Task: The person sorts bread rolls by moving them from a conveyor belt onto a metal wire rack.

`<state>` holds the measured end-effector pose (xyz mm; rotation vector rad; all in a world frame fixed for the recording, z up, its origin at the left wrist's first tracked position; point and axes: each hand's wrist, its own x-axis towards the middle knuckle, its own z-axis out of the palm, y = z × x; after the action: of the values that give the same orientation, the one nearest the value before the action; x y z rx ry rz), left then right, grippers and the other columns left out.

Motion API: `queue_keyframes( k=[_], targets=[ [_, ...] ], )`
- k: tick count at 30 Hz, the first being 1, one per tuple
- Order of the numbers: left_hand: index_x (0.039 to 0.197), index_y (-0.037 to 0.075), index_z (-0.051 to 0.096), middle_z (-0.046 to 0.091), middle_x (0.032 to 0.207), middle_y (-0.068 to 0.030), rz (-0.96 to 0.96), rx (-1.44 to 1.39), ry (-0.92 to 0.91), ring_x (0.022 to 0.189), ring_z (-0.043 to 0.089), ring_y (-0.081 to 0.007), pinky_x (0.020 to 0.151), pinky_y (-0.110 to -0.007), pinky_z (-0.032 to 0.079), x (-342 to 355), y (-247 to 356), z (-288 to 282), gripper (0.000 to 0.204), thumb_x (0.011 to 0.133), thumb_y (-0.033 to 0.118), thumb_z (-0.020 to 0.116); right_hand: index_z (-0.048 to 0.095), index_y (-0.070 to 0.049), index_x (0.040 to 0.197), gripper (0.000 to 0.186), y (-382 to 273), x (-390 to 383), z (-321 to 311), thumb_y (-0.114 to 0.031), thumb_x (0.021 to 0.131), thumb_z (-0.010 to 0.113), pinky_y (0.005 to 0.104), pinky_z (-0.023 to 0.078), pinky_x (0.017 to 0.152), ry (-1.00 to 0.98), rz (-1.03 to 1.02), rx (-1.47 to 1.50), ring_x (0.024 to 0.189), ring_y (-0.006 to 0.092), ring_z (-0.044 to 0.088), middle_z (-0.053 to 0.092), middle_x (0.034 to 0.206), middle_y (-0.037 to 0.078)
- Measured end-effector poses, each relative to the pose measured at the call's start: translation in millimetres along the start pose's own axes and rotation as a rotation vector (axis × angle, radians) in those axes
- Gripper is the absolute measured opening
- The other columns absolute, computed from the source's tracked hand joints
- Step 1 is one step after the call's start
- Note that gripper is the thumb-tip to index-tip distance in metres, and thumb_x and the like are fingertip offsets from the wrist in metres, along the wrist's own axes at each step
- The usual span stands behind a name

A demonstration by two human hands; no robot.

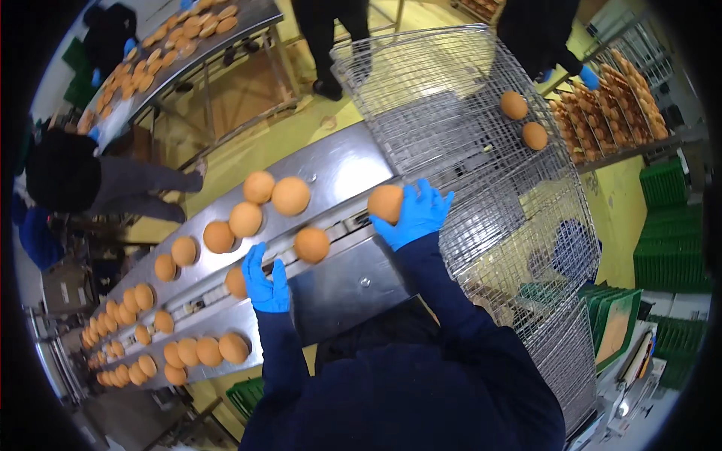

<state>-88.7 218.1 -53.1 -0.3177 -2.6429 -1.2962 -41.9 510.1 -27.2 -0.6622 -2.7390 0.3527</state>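
Note:
My right hand (412, 214), in a blue glove, grips a round golden-brown baked piece (385, 201) where the steel conveyor meets the stacked wire racks. My left hand (267, 278), also gloved, has its fingers apart beside another piece (235, 281) on the belt; whether it touches that piece I cannot tell. A loose piece (311, 245) lies on the belt between my hands. Several more rounds (245, 219) line both steel ledges (350, 146) along the belt, trailing away to the lower left.
Wire racks (421, 75) fill my right, with two rounds on top. Green crates (669, 248) stand at far right near a laden trolley (602, 113). Co-workers (98, 173) are around a table of baked pieces (210, 45) at upper left; others (526, 30) stand ahead.

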Motion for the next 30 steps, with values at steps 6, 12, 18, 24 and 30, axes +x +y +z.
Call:
queue_keyframes(
  k=[6,12,18,24,30],
  targets=[
    [0.126,0.004,0.052,0.049,0.126,-0.019,0.21,-0.023,-0.264,0.118,0.047,-0.0344,0.1,-0.043,0.037,7.9,61.8,65.8,0.048,0.081,0.013,0.064,0.043,-0.002,0.135,0.081,26.7,-5.4,12.1,-0.048,0.073,0.067,0.0641,0.012,0.107,-0.061,-0.106,0.045,0.13,0.0545,0.024,0.023,0.148,0.026],
    [0.125,0.005,0.053,0.051,0.123,-0.0186,0.196,0.008,-0.32,0.116,0.047,-0.0356,0.1,-0.043,0.038,-13.6,77.2,89.6,0.049,0.078,0.012,0.066,0.029,-0.014,0.145,0.084,196.9,131.0,-57.7,-0.039,0.076,0.069,0.0569,0.023,0.107,0.425,0.396,-0.055,0.13,0.0521,0.025,0.02,0.148,0.027],
    [0.119,0.004,0.056,0.054,0.117,-0.0183,0.158,0.098,-0.215,0.112,0.052,-0.0344,0.097,-0.042,0.042,-24.4,67.5,67.5,0.043,0.078,0.012,0.066,0.032,-0.014,0.145,0.102,264.6,228.1,-36.0,-0.075,0.068,0.058,0.0687,0.017,0.104,0.093,0.956,-0.103,0.136,0.0533,0.011,0.011,0.154,0.018],
    [0.115,0.004,0.059,0.055,0.118,-0.0186,-0.027,0.157,-0.149,0.11,0.054,-0.0346,0.096,-0.041,0.043,-50.4,73.9,25.4,0.04,0.079,0.017,0.067,0.043,-0.012,0.139,0.108,228.9,263.9,-32.7,-0.084,0.059,0.056,0.0702,0.019,0.101,0.017,1.024,-0.207,0.135,0.053,0.014,0.021,0.151,0.017],
    [0.119,0.001,0.056,0.054,0.12,-0.0173,-0.13,0.167,-0.065,0.113,0.051,-0.0311,0.099,-0.04,0.04,-76.9,44.3,-36.0,0.041,0.079,0.01,0.062,0.056,-0.001,0.12,0.09,193.5,204.9,6.6,-0.069,0.062,0.07,0.0474,0.046,0.088,0.168,0.428,-0.048,0.105,0.0311,0.056,0.059,0.113,0.016]
  ],
)
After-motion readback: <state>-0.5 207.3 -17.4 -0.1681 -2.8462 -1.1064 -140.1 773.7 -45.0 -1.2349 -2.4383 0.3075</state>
